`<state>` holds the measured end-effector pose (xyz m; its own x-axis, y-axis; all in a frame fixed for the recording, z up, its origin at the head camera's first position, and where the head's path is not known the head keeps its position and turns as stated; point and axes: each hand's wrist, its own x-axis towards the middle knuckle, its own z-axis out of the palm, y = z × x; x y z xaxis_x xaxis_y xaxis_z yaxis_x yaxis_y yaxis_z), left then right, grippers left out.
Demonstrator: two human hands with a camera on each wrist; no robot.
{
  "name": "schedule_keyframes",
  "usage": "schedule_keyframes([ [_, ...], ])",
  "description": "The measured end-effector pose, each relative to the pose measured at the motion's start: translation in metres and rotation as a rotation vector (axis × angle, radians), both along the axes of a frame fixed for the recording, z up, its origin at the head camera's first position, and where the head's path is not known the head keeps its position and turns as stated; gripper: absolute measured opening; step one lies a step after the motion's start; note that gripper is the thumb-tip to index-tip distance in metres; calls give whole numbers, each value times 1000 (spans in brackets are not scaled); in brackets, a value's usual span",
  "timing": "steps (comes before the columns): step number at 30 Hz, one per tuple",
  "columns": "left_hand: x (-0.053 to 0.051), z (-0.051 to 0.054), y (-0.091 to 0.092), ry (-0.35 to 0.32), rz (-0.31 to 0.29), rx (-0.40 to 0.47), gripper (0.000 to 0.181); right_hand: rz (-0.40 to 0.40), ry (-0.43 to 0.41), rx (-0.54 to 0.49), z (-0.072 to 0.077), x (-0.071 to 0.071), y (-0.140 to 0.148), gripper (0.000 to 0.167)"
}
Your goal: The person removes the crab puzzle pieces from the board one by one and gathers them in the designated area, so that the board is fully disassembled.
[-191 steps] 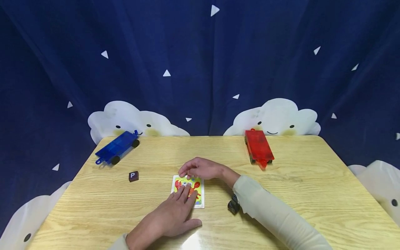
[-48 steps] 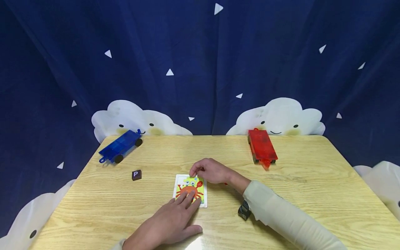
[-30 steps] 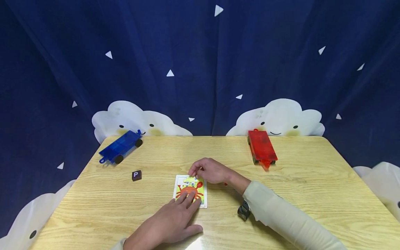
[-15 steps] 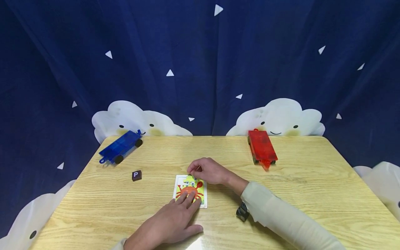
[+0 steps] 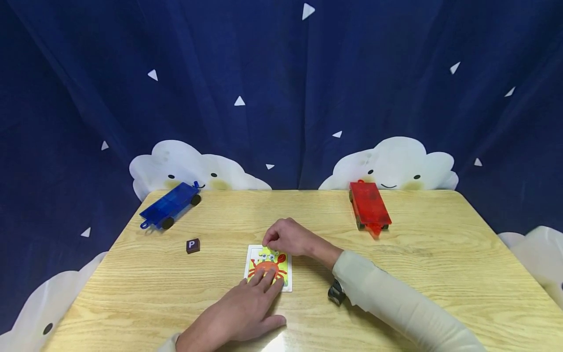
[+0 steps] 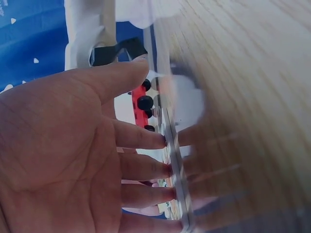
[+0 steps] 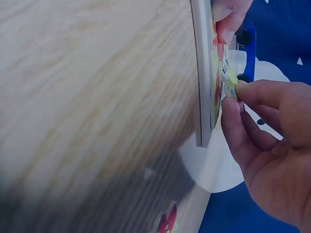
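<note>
Head view: crab puzzle board [image 5: 253,254] low centre; left hand [image 5: 244,306] lies across its lower part, fingers straight, apparently steadying it. Right hand [image 5: 291,238] pinches a yellow piece [image 7: 232,79], tilted up near the board's top edge. Board's upper-left corner shows white; loose red piece [image 7: 168,220] at bottom of right wrist view. Step in hand, probably: lifting pieces out. Next move calls for a firm pinch and clean lift.

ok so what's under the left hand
The left hand rests on the near part of the crab puzzle, its palm over the wooden table. Whatever the puzzle shows right beneath the hand is covered.
</note>
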<state>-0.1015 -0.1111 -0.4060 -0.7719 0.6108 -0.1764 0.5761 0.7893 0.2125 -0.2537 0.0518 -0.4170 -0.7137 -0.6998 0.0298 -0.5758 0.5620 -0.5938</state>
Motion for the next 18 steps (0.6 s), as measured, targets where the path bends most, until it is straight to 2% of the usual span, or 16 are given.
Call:
schedule_keyframes([
  [5,-1,1,1,-4,-9,-2,77,13,2,9,3,0,0,16],
  [12,-3,2,0,8,-21,7,75,109,-54,-28,3,0,6,20],
  [18,-4,3,0,-10,-15,12,73,122,-70,-24,3,0,8,20],
])
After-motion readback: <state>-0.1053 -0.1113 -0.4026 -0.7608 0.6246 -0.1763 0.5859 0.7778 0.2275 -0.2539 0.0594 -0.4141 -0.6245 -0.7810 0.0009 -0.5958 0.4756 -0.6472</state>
